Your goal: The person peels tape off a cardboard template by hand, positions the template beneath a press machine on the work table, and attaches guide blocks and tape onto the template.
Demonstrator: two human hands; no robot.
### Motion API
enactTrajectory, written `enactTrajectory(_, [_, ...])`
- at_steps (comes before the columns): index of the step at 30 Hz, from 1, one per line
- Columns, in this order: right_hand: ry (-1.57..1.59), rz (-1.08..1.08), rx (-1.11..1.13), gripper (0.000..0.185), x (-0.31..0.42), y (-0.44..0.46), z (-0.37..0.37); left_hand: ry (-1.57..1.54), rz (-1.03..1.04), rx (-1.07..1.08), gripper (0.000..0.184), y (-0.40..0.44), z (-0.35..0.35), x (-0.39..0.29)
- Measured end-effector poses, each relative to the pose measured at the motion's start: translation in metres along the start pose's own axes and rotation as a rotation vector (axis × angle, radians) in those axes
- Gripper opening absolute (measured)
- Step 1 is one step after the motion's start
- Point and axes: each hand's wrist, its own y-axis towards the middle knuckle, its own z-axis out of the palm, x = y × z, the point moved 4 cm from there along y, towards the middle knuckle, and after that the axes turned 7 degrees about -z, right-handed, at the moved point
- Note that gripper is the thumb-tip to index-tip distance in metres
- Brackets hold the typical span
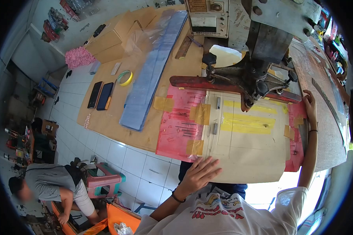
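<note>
My left hand (200,175) lies with fingers spread on the lower left edge of a beige board (251,156). My right hand (310,102) is at the right end of a red press bar (184,82), its fingers at the bar's tip and partly hidden. Yellow tape strips (247,123) cross the board, and two small metal pieces (215,128) sit near its left side. Red sheeting (176,129), held by brown tape (200,114), shows left of the board, with more at the right. Above the board stands the press head (259,78).
Long blue plastic sheets (145,90), yellow tape roll (125,78), two phones (104,96) and a cardboard box (110,39) lie on the left. A control box (208,19) stands behind. Another person (55,180) sits at lower left near a pink stool (102,181).
</note>
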Motion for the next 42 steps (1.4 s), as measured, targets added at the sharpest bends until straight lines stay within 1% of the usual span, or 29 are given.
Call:
enactTrajectory(7, [0.046,-0.036,0.008,0.028,-0.016,0.006,-0.003,0.006,0.023,0.007,0.055,-0.003,0.003,0.002])
enactTrajectory(10, [0.112,0.006,0.008,0.025,-0.023,0.008,-0.002,-0.013,0.020,0.002,0.054,-0.002,0.002,0.002])
enactTrajectory(13, [0.109,-0.024,0.032,0.022,-0.024,0.010,-0.002,-0.017,0.020,0.000,0.052,0.000,0.000,0.003])
enactTrajectory(16, [0.097,0.015,0.065,0.020,-0.023,0.009,-0.002,-0.046,0.020,-0.001,0.053,0.000,0.001,0.006])
enactTrajectory(19, [0.107,0.012,0.048,0.021,-0.022,0.009,0.001,-0.090,-0.024,-0.011,0.049,0.005,-0.004,0.004])
enactTrajectory(22, [0.008,-0.010,0.083,0.023,-0.019,0.008,-0.003,-0.074,0.022,0.014,0.061,0.000,0.002,0.008])
enactTrajectory(25, [-0.014,-0.012,0.068,0.023,-0.015,0.006,-0.009,-0.084,-0.011,0.047,0.062,-0.002,0.002,0.008])
enactTrajectory(28, [-0.142,-0.102,0.031,0.023,-0.007,0.004,-0.011,-0.083,-0.004,0.022,0.064,-0.004,0.005,0.007])
enactTrajectory(32, [-0.079,-0.011,0.134,0.025,0.002,0.000,0.003,-0.075,-0.020,0.029,0.062,-0.003,0.003,0.006])
enactTrajectory(35, [-0.201,-0.036,0.165,0.026,0.013,0.002,0.006,-0.061,-0.032,0.036,0.060,-0.002,0.002,0.005])
enactTrajectory(36, [-0.176,-0.062,0.145,0.025,0.015,0.002,0.006,-0.060,-0.042,0.042,0.059,-0.002,0.001,0.004])
enactTrajectory(39, [-0.218,-0.049,0.179,0.025,0.013,0.003,0.003,-0.032,-0.055,0.062,0.058,-0.001,0.001,0.002])
enactTrajectory(40, [-0.219,-0.095,0.147,0.025,0.018,0.003,0.004,-0.017,-0.058,0.067,0.058,-0.001,0.000,0.002])
enactTrajectory(42, [-0.258,-0.032,0.170,0.025,0.023,0.003,0.002,-0.001,-0.071,0.068,0.046,0.003,-0.002,-0.002])
